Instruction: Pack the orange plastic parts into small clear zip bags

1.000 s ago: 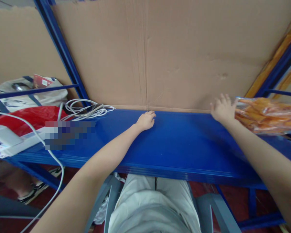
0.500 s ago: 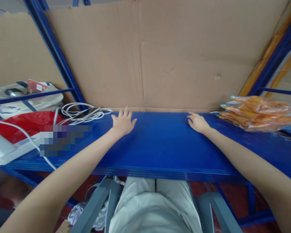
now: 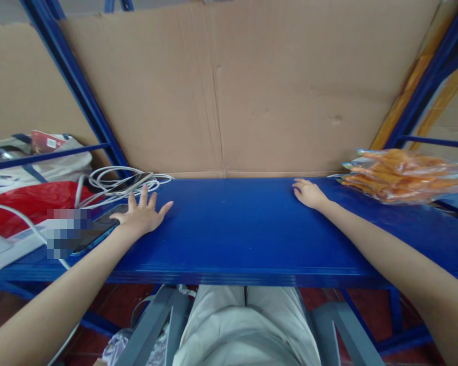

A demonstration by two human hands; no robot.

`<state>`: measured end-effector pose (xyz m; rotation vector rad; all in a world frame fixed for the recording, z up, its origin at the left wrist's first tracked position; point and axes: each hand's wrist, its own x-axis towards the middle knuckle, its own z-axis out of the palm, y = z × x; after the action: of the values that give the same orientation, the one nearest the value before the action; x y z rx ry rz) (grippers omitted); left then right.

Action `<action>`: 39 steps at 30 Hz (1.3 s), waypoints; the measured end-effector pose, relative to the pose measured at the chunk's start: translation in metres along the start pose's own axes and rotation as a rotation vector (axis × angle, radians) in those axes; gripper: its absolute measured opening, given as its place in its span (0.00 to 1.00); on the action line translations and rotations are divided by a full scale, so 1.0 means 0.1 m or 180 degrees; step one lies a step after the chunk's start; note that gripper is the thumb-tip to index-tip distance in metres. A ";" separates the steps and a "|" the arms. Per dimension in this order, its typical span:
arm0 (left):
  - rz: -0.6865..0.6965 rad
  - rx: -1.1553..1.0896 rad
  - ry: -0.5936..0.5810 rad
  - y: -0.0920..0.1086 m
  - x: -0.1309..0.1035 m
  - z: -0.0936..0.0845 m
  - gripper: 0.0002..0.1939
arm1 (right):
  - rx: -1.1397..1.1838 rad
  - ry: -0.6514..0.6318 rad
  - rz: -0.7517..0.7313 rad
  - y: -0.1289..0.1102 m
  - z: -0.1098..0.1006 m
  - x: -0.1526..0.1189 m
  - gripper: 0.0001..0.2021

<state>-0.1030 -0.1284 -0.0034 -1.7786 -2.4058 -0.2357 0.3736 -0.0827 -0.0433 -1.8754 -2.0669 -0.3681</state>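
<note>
My left hand (image 3: 140, 216) is spread wide over the left part of the blue table (image 3: 229, 229), its fingers pointing away from me. Beside it, partly under its outer fingers, lies a dark flat phone (image 3: 99, 231); whether they touch I cannot tell. A coil of white cable (image 3: 137, 179) sits just beyond the fingertips. My right hand (image 3: 309, 194) rests near the table's back edge, palm down, with loosely bent fingers apart and nothing held. To its right are plastic-wrapped orange packages (image 3: 408, 175).
A cardboard sheet (image 3: 221, 91) stands behind the table, between blue metal posts (image 3: 80, 91). At the far left are a red plastic bag (image 3: 34, 203), a canvas bag (image 3: 61, 162) and a white power strip (image 3: 19, 249). Grey chair armrests (image 3: 152, 325) flank my legs.
My left hand has moved left and toward me, from the back of the table to beside the phone. My right hand has stayed nearly in place. The view has shifted slightly.
</note>
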 end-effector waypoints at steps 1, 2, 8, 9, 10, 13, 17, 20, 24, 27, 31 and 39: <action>-0.0018 -0.0033 -0.0016 -0.01 0.02 0.00 0.41 | 0.0008 -0.0009 0.0006 0.00 0.00 0.00 0.21; -0.0029 -0.0068 -0.0041 -0.01 0.04 0.01 0.42 | 0.0013 -0.0012 0.0009 0.00 0.00 0.00 0.21; 0.0024 -0.0170 -0.0091 -0.05 0.19 0.08 0.41 | 0.0010 -0.0033 0.0018 -0.01 -0.02 -0.01 0.21; 0.0071 -0.0147 -0.0061 -0.04 0.20 0.08 0.41 | 0.0015 -0.0030 0.0021 -0.02 -0.03 -0.01 0.21; 0.0155 -0.0100 -0.0020 -0.01 0.20 0.09 0.40 | 0.0016 -0.0024 0.0025 -0.02 -0.03 -0.02 0.21; 0.0633 0.0167 0.0106 0.18 0.17 0.06 0.38 | 0.0005 -0.0034 0.0033 -0.01 -0.02 -0.02 0.21; 0.1472 0.0507 -0.0123 0.68 0.10 -0.08 0.36 | -0.0002 0.0025 -0.0009 0.02 0.00 -0.01 0.21; 0.2008 0.0663 -0.0678 1.08 0.15 -0.17 0.35 | -0.0027 0.0042 -0.0036 0.02 0.01 0.00 0.21; 0.2381 0.0422 -0.1138 1.39 0.32 -0.07 0.35 | -0.0128 -0.0075 -0.0048 0.01 -0.03 -0.02 0.21; 0.2431 0.0181 -0.0821 1.42 0.43 0.13 0.35 | -0.0168 -0.0121 -0.0017 0.02 -0.08 -0.04 0.20; 0.2571 -0.0021 -0.0816 1.31 0.49 0.29 0.36 | 0.0241 0.0181 0.0209 0.12 -0.15 -0.01 0.18; 0.2510 -0.0102 -0.0957 1.28 0.51 0.29 0.36 | 0.3362 0.1560 0.2507 0.39 -0.48 0.02 0.13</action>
<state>0.0039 -0.0380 -0.0156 -2.7509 -1.6430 0.0936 0.4157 -0.0964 -0.0001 -1.4879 -0.7731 0.3724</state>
